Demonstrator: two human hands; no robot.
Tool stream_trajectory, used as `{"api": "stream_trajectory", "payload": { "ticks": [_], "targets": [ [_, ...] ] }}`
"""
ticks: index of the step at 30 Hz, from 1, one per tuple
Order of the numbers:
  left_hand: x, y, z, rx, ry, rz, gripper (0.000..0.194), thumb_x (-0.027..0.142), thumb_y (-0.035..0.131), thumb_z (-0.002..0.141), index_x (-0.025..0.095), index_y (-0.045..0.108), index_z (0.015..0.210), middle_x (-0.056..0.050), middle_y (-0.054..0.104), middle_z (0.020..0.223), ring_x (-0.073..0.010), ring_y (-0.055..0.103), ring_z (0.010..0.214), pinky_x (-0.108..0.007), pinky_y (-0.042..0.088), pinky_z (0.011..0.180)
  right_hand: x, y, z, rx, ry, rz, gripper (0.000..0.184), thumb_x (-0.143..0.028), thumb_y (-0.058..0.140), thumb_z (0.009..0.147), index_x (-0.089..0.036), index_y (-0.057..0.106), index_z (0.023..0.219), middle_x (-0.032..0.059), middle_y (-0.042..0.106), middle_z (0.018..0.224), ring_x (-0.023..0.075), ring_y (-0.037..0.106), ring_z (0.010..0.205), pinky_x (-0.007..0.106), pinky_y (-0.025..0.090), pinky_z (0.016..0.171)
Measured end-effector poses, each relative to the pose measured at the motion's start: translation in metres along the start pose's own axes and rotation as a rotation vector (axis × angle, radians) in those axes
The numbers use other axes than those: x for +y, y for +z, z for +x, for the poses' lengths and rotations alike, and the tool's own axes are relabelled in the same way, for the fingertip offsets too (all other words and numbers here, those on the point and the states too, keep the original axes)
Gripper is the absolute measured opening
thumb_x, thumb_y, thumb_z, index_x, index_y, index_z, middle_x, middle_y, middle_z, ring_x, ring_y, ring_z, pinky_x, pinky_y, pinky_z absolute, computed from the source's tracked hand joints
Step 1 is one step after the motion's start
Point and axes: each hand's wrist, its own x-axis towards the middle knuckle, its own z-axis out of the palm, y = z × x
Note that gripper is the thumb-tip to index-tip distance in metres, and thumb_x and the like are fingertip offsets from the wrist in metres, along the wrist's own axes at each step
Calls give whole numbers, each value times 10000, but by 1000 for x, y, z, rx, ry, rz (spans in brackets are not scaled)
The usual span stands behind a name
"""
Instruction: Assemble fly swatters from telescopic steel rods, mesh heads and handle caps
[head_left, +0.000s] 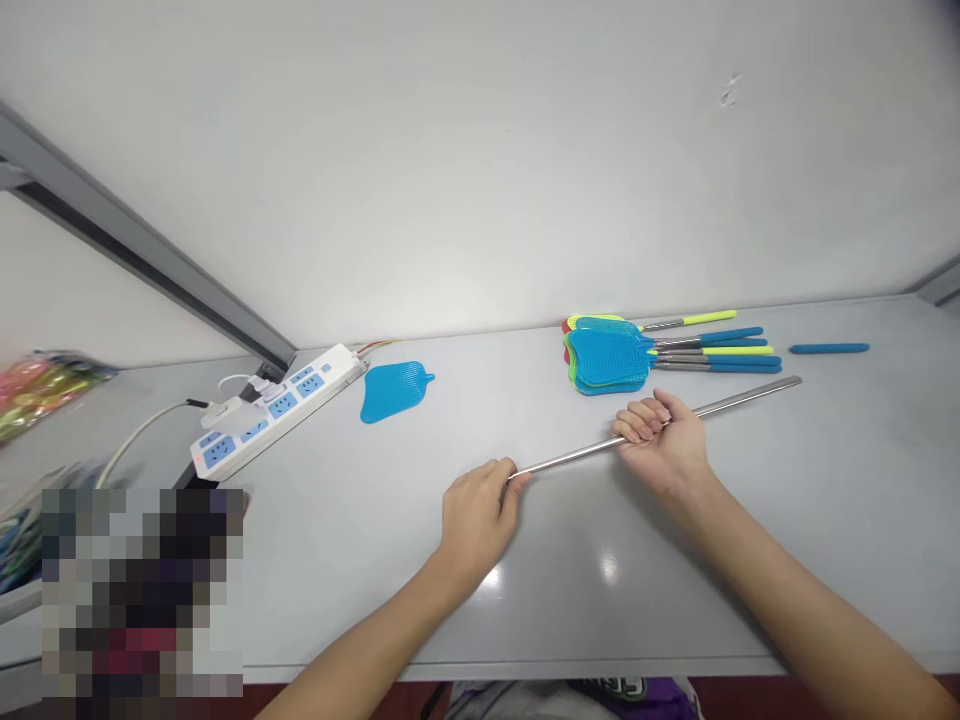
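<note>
A thin metal telescopic rod (574,456) slants across the view, stretched out between my hands. My left hand (480,510) is closed round its thinner left end, which the fingers hide. My right hand (664,440) wraps the rod further along, palm turned up, and the thicker end sticks out to the right. Behind my left hand a loose blue fly swatter head (395,390) lies flat on the table. Beyond my right hand rests a pile of fly swatters (609,358) with blue, yellow and red heads. A separate blue handle grip (829,348) lies to their right.
A white power strip (281,405) with plugs and cables stands at the left of the grey table (337,570). Bagged colourful items (45,390) lie beyond the metal frame post (150,240). A blurred-out patch covers the lower left. A white wall rises behind.
</note>
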Motion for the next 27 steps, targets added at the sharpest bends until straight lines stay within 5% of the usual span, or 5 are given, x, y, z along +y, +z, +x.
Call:
{"api": "stream_trajectory", "payload": {
  "ticks": [27],
  "targets": [
    [-3,5,-7,-40,-19,27,334,314,210,866,176,323,584,30,468,540,-105,378,497,-235,201,491,39,-9,-20,-17,-120,-27,415,-236,459,741,-175,106,531,-66,86,432,73,110,372,223,126,357]
  ]
}}
